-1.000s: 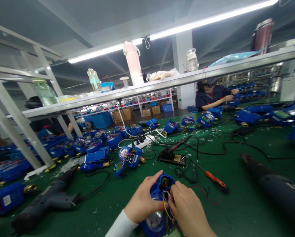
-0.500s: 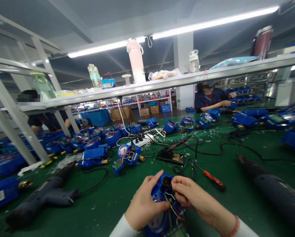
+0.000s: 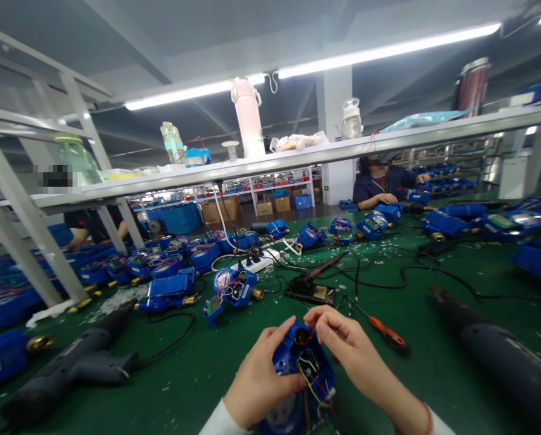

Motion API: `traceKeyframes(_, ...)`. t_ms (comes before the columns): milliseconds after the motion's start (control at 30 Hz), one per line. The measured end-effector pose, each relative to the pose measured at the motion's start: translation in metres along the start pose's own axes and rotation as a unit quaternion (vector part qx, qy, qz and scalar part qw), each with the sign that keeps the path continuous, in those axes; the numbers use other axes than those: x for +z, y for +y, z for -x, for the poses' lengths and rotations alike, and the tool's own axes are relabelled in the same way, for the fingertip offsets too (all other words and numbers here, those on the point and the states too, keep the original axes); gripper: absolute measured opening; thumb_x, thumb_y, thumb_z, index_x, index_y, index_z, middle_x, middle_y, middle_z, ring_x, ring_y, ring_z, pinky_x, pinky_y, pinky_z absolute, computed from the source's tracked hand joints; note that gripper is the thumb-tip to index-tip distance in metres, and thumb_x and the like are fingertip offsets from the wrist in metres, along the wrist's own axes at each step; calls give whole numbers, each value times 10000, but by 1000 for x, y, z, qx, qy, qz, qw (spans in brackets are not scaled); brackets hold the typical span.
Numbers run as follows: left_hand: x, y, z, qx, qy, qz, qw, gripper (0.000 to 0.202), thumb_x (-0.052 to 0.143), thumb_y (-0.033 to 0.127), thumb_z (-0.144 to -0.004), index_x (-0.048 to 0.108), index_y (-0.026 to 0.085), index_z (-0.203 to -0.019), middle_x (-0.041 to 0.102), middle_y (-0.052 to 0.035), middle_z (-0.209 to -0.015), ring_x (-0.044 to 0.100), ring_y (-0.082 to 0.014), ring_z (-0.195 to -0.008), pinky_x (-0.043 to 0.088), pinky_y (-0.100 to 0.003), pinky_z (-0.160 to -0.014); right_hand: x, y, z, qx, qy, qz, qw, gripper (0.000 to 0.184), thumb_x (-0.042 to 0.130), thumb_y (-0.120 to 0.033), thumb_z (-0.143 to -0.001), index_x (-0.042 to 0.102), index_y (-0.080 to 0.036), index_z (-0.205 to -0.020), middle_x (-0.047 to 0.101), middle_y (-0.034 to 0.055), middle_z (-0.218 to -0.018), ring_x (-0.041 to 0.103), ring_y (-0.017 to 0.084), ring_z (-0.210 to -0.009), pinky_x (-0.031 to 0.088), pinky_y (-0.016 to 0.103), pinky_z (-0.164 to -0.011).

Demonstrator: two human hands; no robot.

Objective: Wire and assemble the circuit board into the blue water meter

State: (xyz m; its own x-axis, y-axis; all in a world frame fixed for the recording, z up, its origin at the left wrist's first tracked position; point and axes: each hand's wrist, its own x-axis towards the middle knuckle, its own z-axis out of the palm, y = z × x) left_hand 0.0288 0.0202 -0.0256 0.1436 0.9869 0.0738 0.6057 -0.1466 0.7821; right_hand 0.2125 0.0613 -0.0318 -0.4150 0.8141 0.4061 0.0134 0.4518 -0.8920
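At the bottom centre is an opened blue water meter point(image 3: 328, 368) with a round dial, loose coloured wires and a circuit board at its near end. My left hand point(image 3: 263, 377) is wrapped round its left side, thumb lying over the housing. My right hand point(image 3: 343, 338) is at the meter's upper right, fingers curled beside a round dark recess point(image 3: 301, 336). A thin red wire point(image 3: 310, 336) runs at those fingertips, which seem pinched on it; the contact is partly hidden. Yellow wires point(image 3: 313, 389) cross the middle of the housing.
A soldering iron in its stand point(image 3: 313, 287), an orange screwdriver point(image 3: 389, 335) and a white power strip point(image 3: 256, 261) lie beyond. Heat guns point(image 3: 71, 368) flank both sides. Several blue meters point(image 3: 231, 287) line the green bench. An overhead shelf point(image 3: 197, 174) holds bottles. Co-workers point(image 3: 383, 181) sit opposite.
My right hand has shifted up and left over the meter's top, uncovering more of its right side. My left hand keeps its hold. The co-worker at right has lowered one hand.
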Motion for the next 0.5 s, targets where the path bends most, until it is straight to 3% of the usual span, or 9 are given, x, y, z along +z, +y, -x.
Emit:
traceKeyframes(67, 0, 1, 0, 1, 2, 0, 1000, 848, 710, 171, -587, 449, 180, -1394, 549, -93, -1218, 542, -252, -1132, 381, -343, -1035, 12, 5, 2, -22, 6, -69, 997, 399, 396, -521, -936, 529, -178, -782, 559, 53, -873, 521, 171, -851, 407, 277, -769)
traceKeyframes(167, 0, 0, 0, 1, 3, 1, 1000, 850, 696, 145, -579, 451, 176, -1392, 559, -90, -1208, 549, -244, -1121, 391, -333, -1020, 21, 13, 6, -25, 22, -130, 991, 429, 388, -496, -969, 475, -182, -691, 449, -8, -640, 446, 128, -636, 375, 253, -626)
traceKeyframes(267, 2, -2, 0, -3, 7, 4, 1000, 839, 702, 166, -594, 451, 198, -1394, 573, -77, -1177, 565, -242, -1081, 417, -339, -978, 21, 15, 9, -12, 45, -110, 993, 281, 472, -412, -944, 450, -192, -771, 415, -34, -669, 385, 108, -582, 329, 234, -546)
traceKeyframes(367, 4, -5, -2, -14, 23, 10, 1000, 824, 700, 193, -619, 443, 209, -1401, 579, -73, -1136, 575, -245, -1038, 434, -350, -939, 19, 17, 13, -16, 53, 73, 996, 12, 494, -196, -888, 484, -197, -894, 493, -9, -803, 489, 125, -657, 380, 243, -596)
traceKeyframes(433, 5, -5, -3, -20, 31, 13, 999, 825, 684, 190, -627, 429, 191, -1412, 577, -80, -1110, 579, -247, -1011, 434, -361, -932, 22, 23, 17, -33, 48, 250, 966, 143, 422, -89, -880, 528, -186, -883, 534, 26, -862, 550, 154, -717, 410, 270, -641)
traceKeyframes(500, 6, -3, -3, -23, 34, 14, 999, 829, 663, 171, -626, 419, 173, -1418, 572, -88, -1104, 580, -247, -1003, 433, -367, -936, 28, 32, 19, -46, 44, 389, 919, 251, 373, -18, -867, 574, -168, -872, 559, 62, -880, 580, 185, -727, 416, 296, -636)
